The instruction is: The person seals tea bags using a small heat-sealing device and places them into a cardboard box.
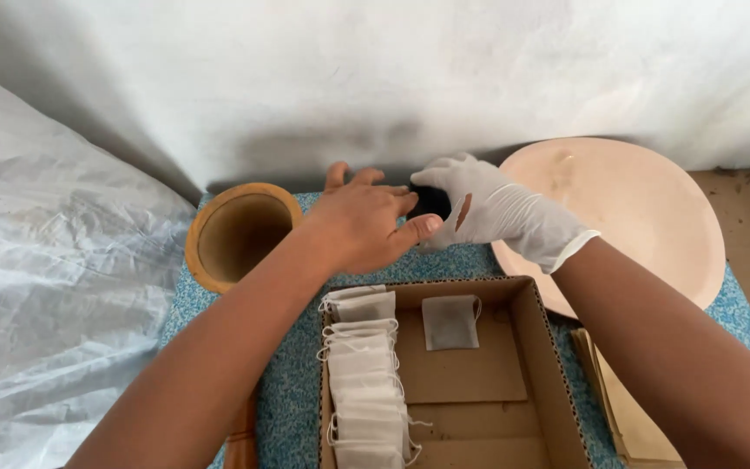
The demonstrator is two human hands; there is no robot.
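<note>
My bare left hand (365, 221) and my right hand (488, 208), which wears a white glove, meet at the far edge of a blue speckled table (292, 391). Together they close around a small dark object (431, 201), mostly hidden between the fingers; its kind cannot be told. Just in front of the hands lies an open cardboard box (549, 365). A row of several small white drawstring filter bags (362, 373) runs down its left side. One more such bag (450, 321) lies flat alone near the box's far wall.
A wooden cylindrical cup (240, 233) stands left of my hands, mouth toward me. A large pale round plate (644, 208) leans at the right. Brown paper sheets (631, 417) lie right of the box. Crinkled plastic sheeting (54, 287) covers the left; a white wall rises behind.
</note>
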